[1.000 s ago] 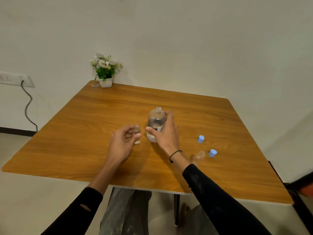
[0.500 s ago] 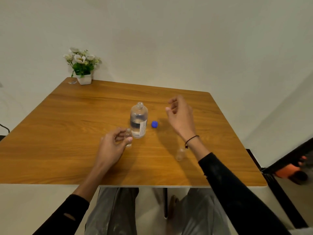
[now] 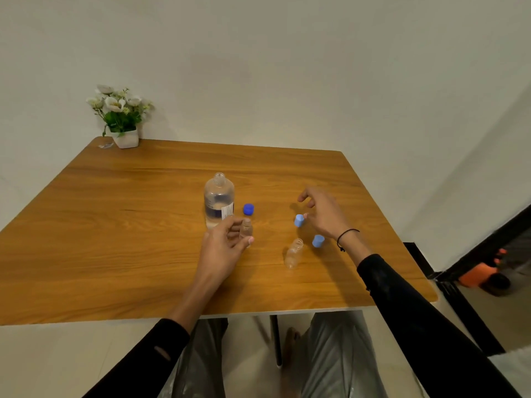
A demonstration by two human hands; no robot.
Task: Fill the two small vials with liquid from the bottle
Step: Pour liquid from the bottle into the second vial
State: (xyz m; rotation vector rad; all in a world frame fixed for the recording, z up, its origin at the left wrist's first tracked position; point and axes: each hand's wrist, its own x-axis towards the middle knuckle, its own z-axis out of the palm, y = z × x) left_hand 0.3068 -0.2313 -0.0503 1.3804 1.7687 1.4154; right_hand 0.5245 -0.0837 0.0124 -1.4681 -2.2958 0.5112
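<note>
A clear bottle (image 3: 219, 199), uncapped and partly filled with liquid, stands upright mid-table. Its dark blue cap (image 3: 248, 209) lies just to its right. My left hand (image 3: 222, 248) grips a small clear vial (image 3: 246, 230) standing on the table in front of the bottle. A second small vial (image 3: 293, 253), open and upright, stands to the right. Two light blue caps lie near it, one (image 3: 298, 220) at my right thumb and one (image 3: 318, 241) below my wrist. My right hand (image 3: 323, 214) hovers open above the table, fingers spread, touching or nearly touching the upper cap.
A white pot of flowers (image 3: 122, 119) sits at the table's (image 3: 115, 225) far left corner against the wall. An orange and black object (image 3: 485, 275) lies on the floor at the right. My legs show under the near edge.
My right hand has let go of the bottle and moved right and down toward the light blue caps. My left hand stays on the vial. The camera view has shifted.
</note>
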